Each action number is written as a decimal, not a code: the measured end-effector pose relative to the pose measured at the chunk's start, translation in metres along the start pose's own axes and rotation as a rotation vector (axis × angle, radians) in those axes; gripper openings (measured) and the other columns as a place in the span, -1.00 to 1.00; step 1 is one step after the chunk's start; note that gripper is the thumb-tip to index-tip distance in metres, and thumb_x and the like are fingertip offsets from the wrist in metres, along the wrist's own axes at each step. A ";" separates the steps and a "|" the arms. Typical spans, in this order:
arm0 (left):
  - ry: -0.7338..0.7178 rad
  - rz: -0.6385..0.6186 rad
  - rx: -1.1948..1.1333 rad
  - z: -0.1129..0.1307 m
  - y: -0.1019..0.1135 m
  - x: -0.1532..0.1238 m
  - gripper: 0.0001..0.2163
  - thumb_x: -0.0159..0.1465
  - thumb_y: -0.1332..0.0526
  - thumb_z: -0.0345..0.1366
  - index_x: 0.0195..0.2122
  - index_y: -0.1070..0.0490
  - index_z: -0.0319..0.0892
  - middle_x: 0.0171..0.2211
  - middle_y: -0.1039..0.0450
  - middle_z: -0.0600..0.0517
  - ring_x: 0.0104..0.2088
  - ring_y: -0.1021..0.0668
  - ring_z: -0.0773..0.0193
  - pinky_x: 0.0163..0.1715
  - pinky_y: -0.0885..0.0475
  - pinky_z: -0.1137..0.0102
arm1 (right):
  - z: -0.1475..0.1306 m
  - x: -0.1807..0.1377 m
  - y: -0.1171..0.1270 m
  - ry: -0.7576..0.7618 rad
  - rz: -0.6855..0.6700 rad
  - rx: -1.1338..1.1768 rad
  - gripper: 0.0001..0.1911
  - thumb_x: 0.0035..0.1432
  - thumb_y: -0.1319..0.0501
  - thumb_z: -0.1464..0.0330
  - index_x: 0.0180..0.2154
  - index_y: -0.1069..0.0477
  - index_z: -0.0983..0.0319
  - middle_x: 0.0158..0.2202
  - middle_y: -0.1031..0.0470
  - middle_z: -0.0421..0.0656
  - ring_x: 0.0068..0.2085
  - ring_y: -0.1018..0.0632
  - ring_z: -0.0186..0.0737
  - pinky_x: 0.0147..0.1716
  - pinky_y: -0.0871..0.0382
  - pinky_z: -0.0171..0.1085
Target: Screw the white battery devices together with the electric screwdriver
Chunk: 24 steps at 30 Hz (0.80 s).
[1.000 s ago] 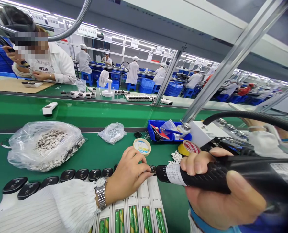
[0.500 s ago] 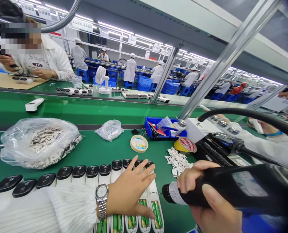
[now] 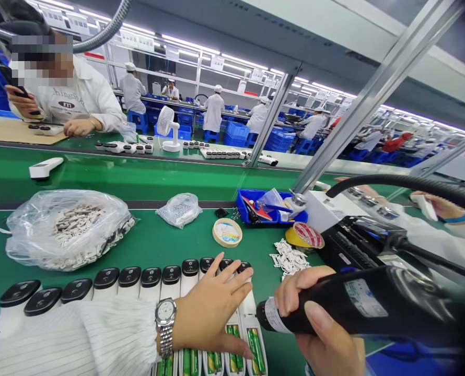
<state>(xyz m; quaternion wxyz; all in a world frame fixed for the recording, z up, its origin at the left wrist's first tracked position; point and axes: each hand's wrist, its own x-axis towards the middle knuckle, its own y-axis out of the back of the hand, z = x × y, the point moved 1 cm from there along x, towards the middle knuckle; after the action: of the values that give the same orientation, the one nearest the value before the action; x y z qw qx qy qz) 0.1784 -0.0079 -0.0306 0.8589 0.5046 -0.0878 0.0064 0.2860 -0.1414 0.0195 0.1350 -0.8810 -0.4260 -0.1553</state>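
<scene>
My left hand (image 3: 212, 308) lies with fingers spread over the right end of a row of white handheld devices (image 3: 171, 287) with black heads. Green batteries (image 3: 257, 349) show in the open compartments at their near ends. My right hand (image 3: 314, 308) is wrapped around a black electric screwdriver (image 3: 358, 303), its nose pointing left beside the rightmost device. The tip at that device's edge is too small to make out. Beyond the right hand lies a pile of small white plastic parts (image 3: 289, 257).
A big clear bag of small parts (image 3: 70, 230) lies at left, a small bag of screws (image 3: 179, 210) further back. A tape roll (image 3: 227, 232), a blue tray (image 3: 269, 208) and a black machine (image 3: 358, 240) stand beyond. A co-worker sits across the green belt (image 3: 138, 180).
My right hand has brought the screwdriver left, closer to the rightmost device. My left hand stays spread on the row. On the belt, a white device has shifted left.
</scene>
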 end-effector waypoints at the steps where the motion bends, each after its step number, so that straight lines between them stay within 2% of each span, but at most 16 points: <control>1: 0.004 -0.002 0.003 0.000 0.000 0.000 -0.19 0.15 -0.02 0.26 0.25 -0.04 -0.27 0.31 0.06 -0.18 0.30 0.01 -0.09 0.24 0.30 -0.10 | 0.000 0.000 0.000 -0.011 -0.005 0.001 -0.83 0.13 -0.20 0.23 -0.29 -0.25 0.14 -0.54 -0.35 -0.27 -0.51 -0.39 -0.31 -0.50 -0.28 -0.29; 6: 0.005 -0.020 0.001 0.000 0.001 0.000 -0.19 0.15 0.00 0.26 0.26 -0.02 -0.25 0.31 0.08 -0.17 0.30 0.03 -0.09 0.24 0.33 -0.10 | 0.003 0.001 -0.003 -0.009 0.001 0.002 -0.79 0.11 -0.22 0.21 -0.30 -0.26 0.15 -0.55 -0.35 -0.25 -0.54 -0.37 -0.29 -0.55 -0.26 -0.29; 11: 0.031 -0.064 -0.032 0.001 0.003 0.001 -0.19 0.17 0.03 0.26 0.27 0.01 -0.28 0.33 0.16 -0.15 0.31 0.11 -0.06 0.23 0.40 -0.10 | 0.009 0.000 -0.007 0.006 0.079 0.026 -0.76 0.06 -0.26 0.20 -0.32 -0.28 0.17 -0.57 -0.35 -0.25 -0.57 -0.35 -0.30 -0.59 -0.24 -0.30; 16: 0.018 -0.061 -0.024 0.001 0.003 0.001 -0.17 0.16 0.03 0.27 0.27 0.01 -0.31 0.32 0.14 -0.19 0.31 0.09 -0.08 0.23 0.39 -0.10 | 0.000 0.004 -0.003 -0.006 0.017 0.010 -0.78 0.08 -0.25 0.21 -0.28 -0.28 0.15 -0.58 -0.37 -0.26 -0.56 -0.37 -0.29 -0.57 -0.29 -0.29; 18: 0.015 -0.059 -0.025 0.002 0.003 0.001 -0.16 0.16 0.04 0.27 0.27 0.01 -0.31 0.32 0.13 -0.20 0.31 0.09 -0.08 0.23 0.39 -0.09 | -0.012 0.016 -0.002 0.012 -0.005 0.034 -0.77 0.07 -0.25 0.20 -0.27 -0.30 0.15 -0.60 -0.37 -0.27 -0.57 -0.38 -0.29 -0.58 -0.30 -0.30; 20: 0.015 -0.064 -0.035 0.002 0.004 0.000 -0.16 0.17 0.05 0.27 0.27 0.01 -0.31 0.32 0.14 -0.19 0.31 0.11 -0.07 0.23 0.41 -0.08 | -0.023 0.036 -0.003 0.100 0.015 0.084 -0.76 0.03 -0.27 0.20 -0.30 -0.33 0.17 -0.63 -0.36 -0.28 -0.60 -0.37 -0.30 -0.61 -0.30 -0.31; 22: 0.015 -0.074 -0.049 0.002 0.006 -0.001 -0.16 0.17 0.07 0.27 0.27 0.02 -0.32 0.32 0.15 -0.18 0.31 0.13 -0.06 0.23 0.45 -0.05 | -0.024 0.060 -0.006 0.228 0.106 0.125 -0.77 -0.04 -0.28 0.23 -0.33 -0.35 0.18 -0.65 -0.35 -0.29 -0.62 -0.36 -0.31 -0.62 -0.29 -0.31; 24: 0.013 -0.083 -0.062 0.003 0.008 -0.001 -0.16 0.17 0.08 0.27 0.28 0.04 -0.33 0.33 0.18 -0.16 0.31 0.14 -0.05 0.22 0.48 -0.03 | -0.011 0.085 -0.010 0.334 0.215 0.131 -0.79 -0.08 -0.27 0.28 -0.35 -0.35 0.19 -0.65 -0.37 -0.31 -0.62 -0.37 -0.31 -0.57 -0.32 -0.28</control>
<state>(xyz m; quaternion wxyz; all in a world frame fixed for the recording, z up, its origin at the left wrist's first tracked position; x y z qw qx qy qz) 0.1762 -0.0062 -0.0230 0.8741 0.4810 -0.0613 -0.0289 0.3264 -0.0787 0.0640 0.2765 -0.8726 -0.3106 -0.2560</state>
